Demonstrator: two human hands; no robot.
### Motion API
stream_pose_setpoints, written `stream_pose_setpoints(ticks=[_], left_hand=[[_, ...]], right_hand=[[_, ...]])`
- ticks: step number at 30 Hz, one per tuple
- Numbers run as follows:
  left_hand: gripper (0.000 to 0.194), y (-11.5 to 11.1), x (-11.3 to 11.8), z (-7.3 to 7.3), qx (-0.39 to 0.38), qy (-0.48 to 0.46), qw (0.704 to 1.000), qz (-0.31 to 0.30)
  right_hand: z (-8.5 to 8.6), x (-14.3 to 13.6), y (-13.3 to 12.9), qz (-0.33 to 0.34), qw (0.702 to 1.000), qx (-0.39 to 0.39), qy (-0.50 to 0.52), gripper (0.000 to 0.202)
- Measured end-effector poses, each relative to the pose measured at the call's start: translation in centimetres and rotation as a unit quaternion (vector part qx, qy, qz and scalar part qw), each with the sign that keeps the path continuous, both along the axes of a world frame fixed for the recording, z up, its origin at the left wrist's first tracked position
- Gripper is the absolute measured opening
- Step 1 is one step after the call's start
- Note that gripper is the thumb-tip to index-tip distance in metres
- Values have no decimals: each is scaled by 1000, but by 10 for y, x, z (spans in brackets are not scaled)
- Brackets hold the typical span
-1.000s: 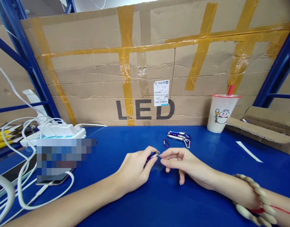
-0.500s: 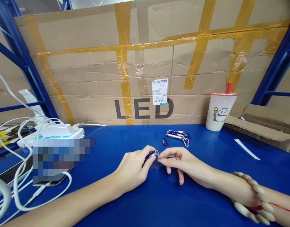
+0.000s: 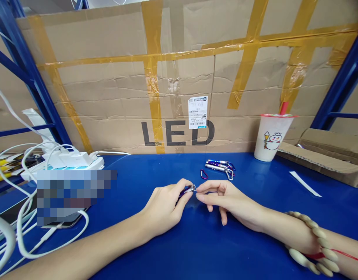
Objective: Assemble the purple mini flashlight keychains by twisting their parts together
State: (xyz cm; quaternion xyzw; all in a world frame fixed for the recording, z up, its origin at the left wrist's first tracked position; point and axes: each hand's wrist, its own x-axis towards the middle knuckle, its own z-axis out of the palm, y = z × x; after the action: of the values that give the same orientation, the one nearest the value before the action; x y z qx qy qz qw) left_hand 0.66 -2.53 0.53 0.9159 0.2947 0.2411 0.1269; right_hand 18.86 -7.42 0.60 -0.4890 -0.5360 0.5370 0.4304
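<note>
Dark and silver penlight (image 3: pixel 188 189), plain blue tabletop (image 3: pixel 196 245)

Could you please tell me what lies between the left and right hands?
The head view shows the small metal tube, its silver end jutting from the left hand toward the right hand.

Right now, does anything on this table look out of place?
Perhaps: a small carabiner lies apart from the penlights, whose clips look attached, and a loose white strip, like scrap, lies near the open cardboard box.
</note>
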Motion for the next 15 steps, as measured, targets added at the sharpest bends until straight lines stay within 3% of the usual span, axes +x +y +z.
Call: stream_pose_setpoints(ticks=[15], left_hand=[[17,-1,-1,-1,12,4,1000,-1]], right_hand=[[0,1,1,10,1000,-2,7,34]])
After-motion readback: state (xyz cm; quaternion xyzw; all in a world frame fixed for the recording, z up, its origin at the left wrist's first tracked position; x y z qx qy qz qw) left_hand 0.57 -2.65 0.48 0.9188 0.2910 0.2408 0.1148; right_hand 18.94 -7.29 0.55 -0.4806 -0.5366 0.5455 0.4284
